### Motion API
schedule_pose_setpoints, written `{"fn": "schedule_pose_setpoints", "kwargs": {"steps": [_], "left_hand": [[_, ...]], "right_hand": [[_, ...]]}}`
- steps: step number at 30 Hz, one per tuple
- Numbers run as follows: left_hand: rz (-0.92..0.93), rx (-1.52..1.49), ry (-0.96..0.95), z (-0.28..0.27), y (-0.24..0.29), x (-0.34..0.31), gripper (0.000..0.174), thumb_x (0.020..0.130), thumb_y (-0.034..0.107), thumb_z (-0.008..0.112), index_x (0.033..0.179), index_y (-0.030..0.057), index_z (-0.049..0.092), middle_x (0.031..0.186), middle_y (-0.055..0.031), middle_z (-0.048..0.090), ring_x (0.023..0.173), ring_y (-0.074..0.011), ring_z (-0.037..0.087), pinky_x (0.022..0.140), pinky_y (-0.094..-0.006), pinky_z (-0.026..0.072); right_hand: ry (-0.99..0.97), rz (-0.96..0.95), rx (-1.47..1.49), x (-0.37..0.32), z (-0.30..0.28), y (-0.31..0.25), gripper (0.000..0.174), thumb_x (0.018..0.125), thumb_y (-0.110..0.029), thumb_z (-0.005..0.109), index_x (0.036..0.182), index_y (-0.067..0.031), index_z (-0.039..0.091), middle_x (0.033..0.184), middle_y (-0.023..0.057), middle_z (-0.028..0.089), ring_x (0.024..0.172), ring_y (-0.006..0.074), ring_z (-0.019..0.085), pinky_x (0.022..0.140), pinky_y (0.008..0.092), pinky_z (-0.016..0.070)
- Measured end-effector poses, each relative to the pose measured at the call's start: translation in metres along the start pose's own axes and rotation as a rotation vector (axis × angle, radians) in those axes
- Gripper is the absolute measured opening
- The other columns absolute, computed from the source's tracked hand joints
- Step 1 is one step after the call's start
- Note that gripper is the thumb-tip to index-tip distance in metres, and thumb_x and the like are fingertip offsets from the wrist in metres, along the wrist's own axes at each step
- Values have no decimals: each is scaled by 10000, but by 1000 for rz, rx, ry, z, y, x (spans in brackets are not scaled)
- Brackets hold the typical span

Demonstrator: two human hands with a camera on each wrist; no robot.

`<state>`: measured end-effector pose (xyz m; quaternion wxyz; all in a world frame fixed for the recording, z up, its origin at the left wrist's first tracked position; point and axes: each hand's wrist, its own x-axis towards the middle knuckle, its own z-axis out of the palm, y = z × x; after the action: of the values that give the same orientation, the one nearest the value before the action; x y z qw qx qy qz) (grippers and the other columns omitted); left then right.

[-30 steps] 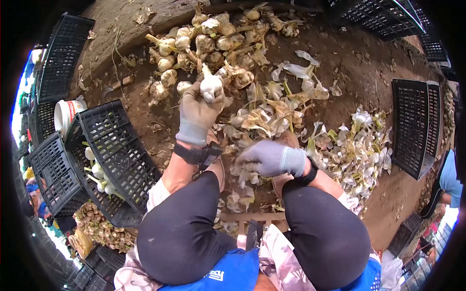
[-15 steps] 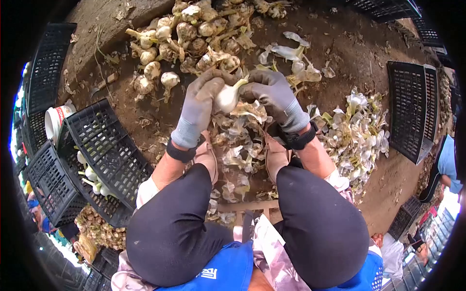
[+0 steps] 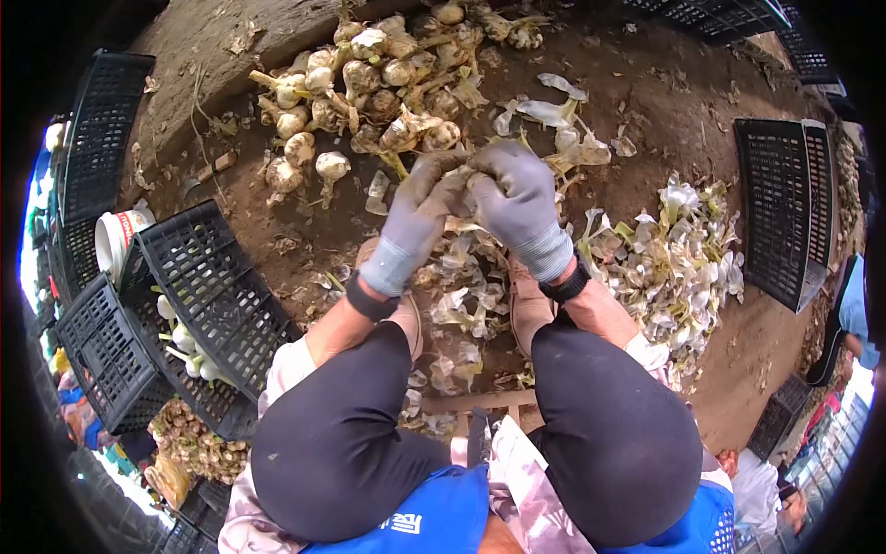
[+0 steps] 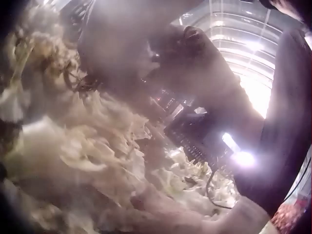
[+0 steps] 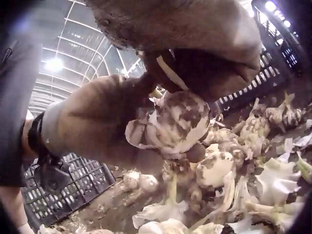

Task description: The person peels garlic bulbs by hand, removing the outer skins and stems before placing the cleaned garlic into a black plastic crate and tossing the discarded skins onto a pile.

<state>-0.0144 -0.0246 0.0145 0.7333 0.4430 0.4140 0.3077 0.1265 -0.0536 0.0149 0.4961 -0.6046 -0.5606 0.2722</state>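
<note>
In the head view my gloved left hand [image 3: 422, 205] and gloved right hand [image 3: 519, 196] meet in front of me, fingers curled inward. Between them is a garlic bulb [image 5: 170, 124], hidden from above but visible in the right wrist view, with papery skin flaring around it. There, my left hand [image 5: 102, 117] grips the bulb from the left while my right hand [image 5: 195, 29] works at it from above. A pale strip [image 5: 171, 73] runs between the hands. The left wrist view is hazy, with skins [image 4: 107, 146] below the hand.
Unpeeled garlic bulbs [image 3: 388, 83] lie heaped ahead, one bulb [image 3: 332, 166] apart from them. A pile of stripped skins [image 3: 683, 268] is on the right. Black crates [image 3: 217, 291] stand left, another crate [image 3: 784, 212] right. A white bucket [image 3: 118, 235] and a knife-like tool [image 3: 217, 166] are also left.
My right hand has risen from the skins near my feet to join the left at the garlic bulb. The bulb, earlier visible in my left hand, is now covered by both hands.
</note>
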Motion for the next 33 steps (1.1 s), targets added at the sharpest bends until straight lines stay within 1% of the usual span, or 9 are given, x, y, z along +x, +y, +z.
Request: {"fn": "schedule_pose_setpoints", "kwargs": {"steps": [2,6,11,15,16,25,29,30,33], "left_hand": [[-66,-115,53,-5,-18,6,219,921,119,463,1112,26,517,970,-71,578,788,-131,588,679,-248,490],[-118,-464,173,-1,-20,16,149,919,68,462,1053,25,511,927,-65,587,857,-152,596,690,-257,496],[-74,-660,27,-24,-15,17,178,918,57,459,1087,30,506,1099,-109,588,947,-209,595,783,-310,502],[-224,-459,106,2,-24,20,240,914,148,505,1136,64,474,1014,-90,590,905,-208,593,689,-381,524],[-225,-465,99,4,-28,21,240,914,148,505,1136,64,474,1014,-90,590,905,-208,593,689,-381,524],[-243,-579,-9,-20,-29,25,316,933,293,506,1158,74,479,974,-37,586,858,-150,593,703,-295,515],[-151,-557,-132,-32,-30,24,308,924,241,512,1164,47,515,1037,-63,606,966,-169,582,849,-338,493],[-198,-666,-110,-28,-29,24,310,926,228,507,1178,48,507,1038,-56,606,962,-173,582,848,-340,492],[-248,-638,-9,-26,-17,23,355,902,174,548,1225,46,473,1014,-53,607,914,-170,593,783,-299,514]], "right_hand": [[-73,440,344,0,-7,-18,123,731,-22,551,803,33,635,709,86,630,671,153,605,596,254,478],[133,621,758,2,-1,10,150,744,-3,546,852,28,647,812,87,666,708,133,611,670,240,504],[313,694,579,-3,-44,45,201,746,20,530,910,40,645,874,126,666,779,161,638,724,268,538],[106,309,449,-21,-40,59,177,748,28,543,896,61,634,965,112,656,829,173,637,741,262,539],[153,629,931,-7,-39,29,168,746,28,548,887,59,635,976,104,655,847,162,627,758,252,527],[-293,207,485,7,-20,13,148,789,13,531,892,45,632,946,79,637,805,127,596,718,252,499],[-589,385,737,3,-23,-6,134,787,5,565,901,44,623,910,74,642,810,122,603,704,241,494],[-657,627,792,0,-27,-6,143,794,-4,568,915,34,633,922,67,649,823,102,600,679,225,490],[-579,277,-339,-15,-27,18,277,787,-131,595,1045,-39,638,903,102,654,766,209,637,717,283,490]]}}
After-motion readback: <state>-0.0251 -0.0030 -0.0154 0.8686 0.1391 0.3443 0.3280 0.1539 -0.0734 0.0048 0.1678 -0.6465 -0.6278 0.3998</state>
